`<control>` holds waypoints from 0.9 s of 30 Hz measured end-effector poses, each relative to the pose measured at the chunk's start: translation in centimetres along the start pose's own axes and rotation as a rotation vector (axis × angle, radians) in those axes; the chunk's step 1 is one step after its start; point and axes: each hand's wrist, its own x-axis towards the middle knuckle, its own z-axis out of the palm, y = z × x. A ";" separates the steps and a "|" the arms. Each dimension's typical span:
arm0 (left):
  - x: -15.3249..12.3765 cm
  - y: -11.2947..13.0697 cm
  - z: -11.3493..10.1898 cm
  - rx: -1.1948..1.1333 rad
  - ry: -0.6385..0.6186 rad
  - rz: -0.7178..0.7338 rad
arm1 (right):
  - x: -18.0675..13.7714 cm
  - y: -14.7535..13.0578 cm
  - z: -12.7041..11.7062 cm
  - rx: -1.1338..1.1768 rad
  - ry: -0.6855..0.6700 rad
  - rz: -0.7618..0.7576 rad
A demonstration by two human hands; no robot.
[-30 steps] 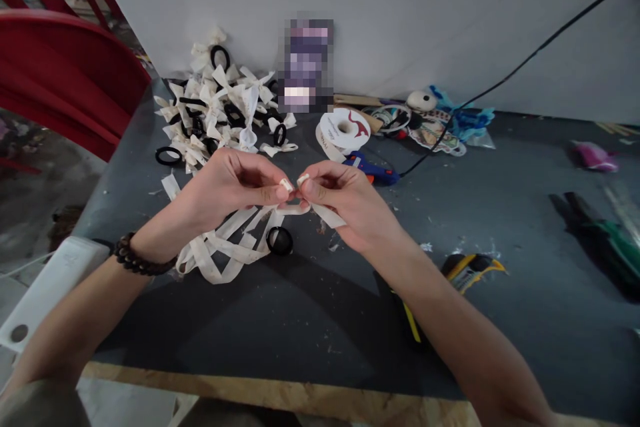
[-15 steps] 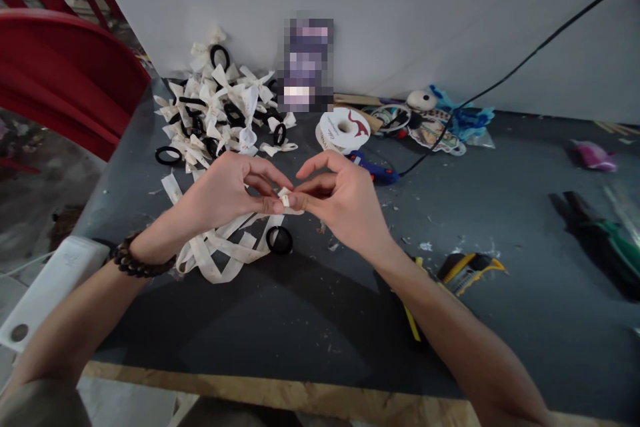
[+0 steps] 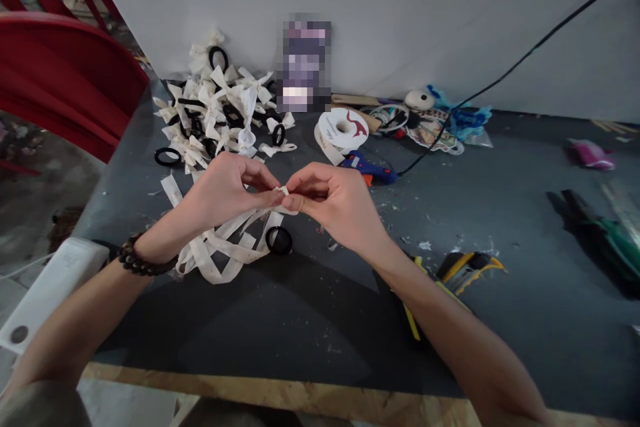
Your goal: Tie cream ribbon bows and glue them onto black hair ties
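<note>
Between the fingertips of both hands is a small piece of cream ribbon (image 3: 285, 191), mostly covered by the fingers. My left hand (image 3: 233, 188) pinches it from the left, thumb and fingers closed. From the right, my right hand (image 3: 333, 199) pinches the same ribbon, its fingertips touching those of the left. Below the hands, loose cream ribbon strips (image 3: 215, 257) lie tangled on the dark table (image 3: 240, 327). A black hair tie (image 3: 279, 240) hangs or lies just under the fingers; I cannot tell which.
A pile of cream bows on black hair ties (image 3: 220, 107) lies behind my left hand. Farther back are a ribbon spool (image 3: 345, 128) and a blue glue gun (image 3: 373, 167) with its cord. On the right are a yellow utility knife (image 3: 467, 270) and green-handled pliers (image 3: 607, 233).
My right hand's index finger has come down onto the ribbon, closing its pinch beside the left fingertips. The left hand has hardly moved.
</note>
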 end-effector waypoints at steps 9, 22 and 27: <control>-0.1 0.0 0.2 -0.057 0.050 -0.003 | 0.1 -0.3 0.1 0.105 0.010 -0.022; -0.3 0.1 0.3 -0.189 0.061 0.028 | 0.0 0.1 0.4 0.289 0.112 0.086; -0.1 -0.3 0.3 -0.247 0.050 0.081 | 0.1 0.2 0.7 0.343 0.126 0.134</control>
